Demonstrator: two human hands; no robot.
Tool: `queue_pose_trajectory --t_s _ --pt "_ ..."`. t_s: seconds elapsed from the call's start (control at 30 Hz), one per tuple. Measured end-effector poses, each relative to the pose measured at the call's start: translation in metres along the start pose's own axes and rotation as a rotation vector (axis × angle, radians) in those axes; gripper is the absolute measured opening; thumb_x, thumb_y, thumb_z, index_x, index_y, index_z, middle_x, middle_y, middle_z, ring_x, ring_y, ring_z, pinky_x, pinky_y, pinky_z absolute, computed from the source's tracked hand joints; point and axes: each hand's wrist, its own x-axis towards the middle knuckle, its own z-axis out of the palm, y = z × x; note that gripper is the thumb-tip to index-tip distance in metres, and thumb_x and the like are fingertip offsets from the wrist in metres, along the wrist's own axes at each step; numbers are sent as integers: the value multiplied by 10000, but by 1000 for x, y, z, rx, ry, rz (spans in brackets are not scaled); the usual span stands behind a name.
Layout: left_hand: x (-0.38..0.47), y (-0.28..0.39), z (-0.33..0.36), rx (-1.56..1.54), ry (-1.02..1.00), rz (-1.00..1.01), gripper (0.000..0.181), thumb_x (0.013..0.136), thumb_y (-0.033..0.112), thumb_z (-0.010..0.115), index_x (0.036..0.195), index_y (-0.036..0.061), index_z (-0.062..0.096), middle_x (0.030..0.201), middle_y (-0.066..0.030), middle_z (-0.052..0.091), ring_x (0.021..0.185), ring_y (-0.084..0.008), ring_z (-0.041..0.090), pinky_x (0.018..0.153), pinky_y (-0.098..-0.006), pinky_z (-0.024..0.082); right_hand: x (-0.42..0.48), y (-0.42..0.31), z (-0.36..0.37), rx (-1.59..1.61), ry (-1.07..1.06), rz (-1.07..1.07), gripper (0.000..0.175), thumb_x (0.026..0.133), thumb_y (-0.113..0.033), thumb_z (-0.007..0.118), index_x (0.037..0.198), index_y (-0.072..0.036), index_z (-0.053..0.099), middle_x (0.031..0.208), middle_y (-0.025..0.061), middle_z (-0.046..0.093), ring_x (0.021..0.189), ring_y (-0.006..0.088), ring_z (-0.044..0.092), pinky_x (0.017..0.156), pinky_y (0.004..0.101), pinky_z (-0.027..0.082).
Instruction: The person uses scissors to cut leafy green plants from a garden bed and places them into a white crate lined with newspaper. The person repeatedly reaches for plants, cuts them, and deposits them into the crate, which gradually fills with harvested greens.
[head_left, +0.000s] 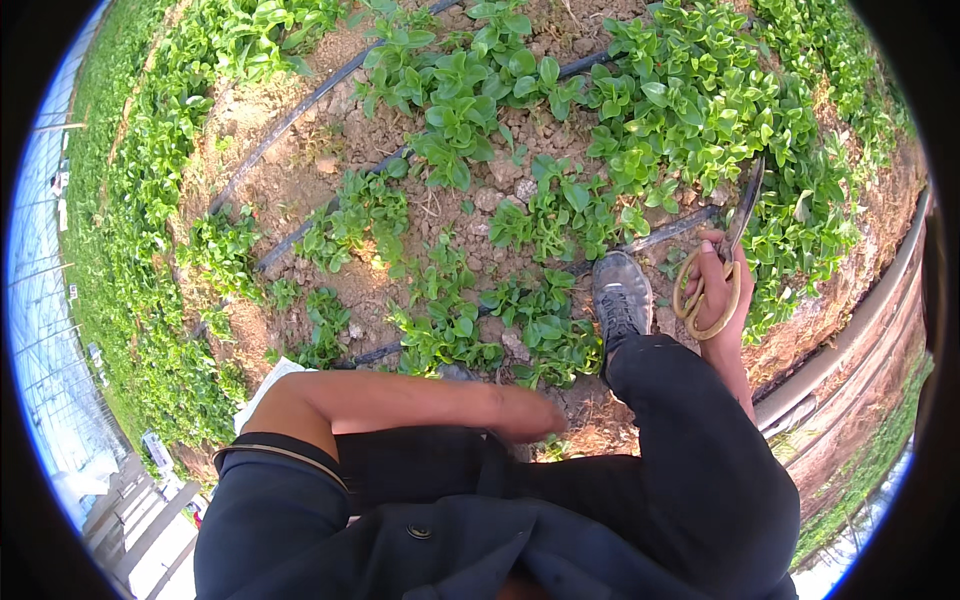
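Note:
My right hand (718, 289) holds a pair of scissors (742, 210) by their tan loop handles, with the dark blades pointing up the view beside dense leafy green plants (697, 112). The blades look closed together. My left hand (529, 414) is blurred and reaches across in front of my body, low over the soil near my knees. Its fingers are hard to make out, and whether it holds anything is not visible. Small green plants (551, 322) grow just beyond it.
Black drip irrigation hoses (292, 116) run across the clumpy brown soil (285, 172). My grey shoe (622, 292) rests between plants. A white sheet-like item (270, 386) lies partly behind my left arm. Pale pipe-like edging (847, 349) curves along the right, and more planted rows fill the left.

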Motion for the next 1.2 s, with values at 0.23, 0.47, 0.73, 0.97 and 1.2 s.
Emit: queue_pose_trajectory --t_s 0.23,0.47,0.73,0.97,1.2 --pt "-47 -98 -180 519 1094 -434 121 809 38 619 923 7 590 940 -151 601 889 -351 635 761 -444 564 11 6 16 -32 -260 91 183 985 -130 592 1139 -33 607 697 1 566 572 74 540 521 240 435" --pt "-84 -146 -194 587 1172 -559 167 827 34 614 994 35 612 1004 -141 594 989 -342 623 817 -457 551 31 44 -20 -678 -697 -43 287 856 -142 649 1133 -74 618 740 133 625 672 271 648 640 391 522" --pt "-61 -169 -215 391 1133 -832 464 856 121 724 1290 87 564 1074 -174 601 997 -383 642 838 -469 555 41 50 -59 -1434 -902 51 684 788 -749 664 1029 -109 682 960 166 716 963 398 683 818 494 530" --pt "-65 -187 -225 221 1225 -799 237 926 175 693 1142 79 704 1049 -182 664 893 -317 697 759 -415 564 37 42 -37 -1198 -762 -66 671 894 -720 565 952 -54 631 823 189 665 851 414 666 765 523 511" --pt "-93 -119 -229 -864 1682 -340 198 1027 152 577 1123 -18 607 963 -87 703 815 -127 651 695 -293 533 35 42 -37 -1170 -754 -123 651 915 -707 547 920 -60 619 782 193 646 824 414 661 734 523 508"
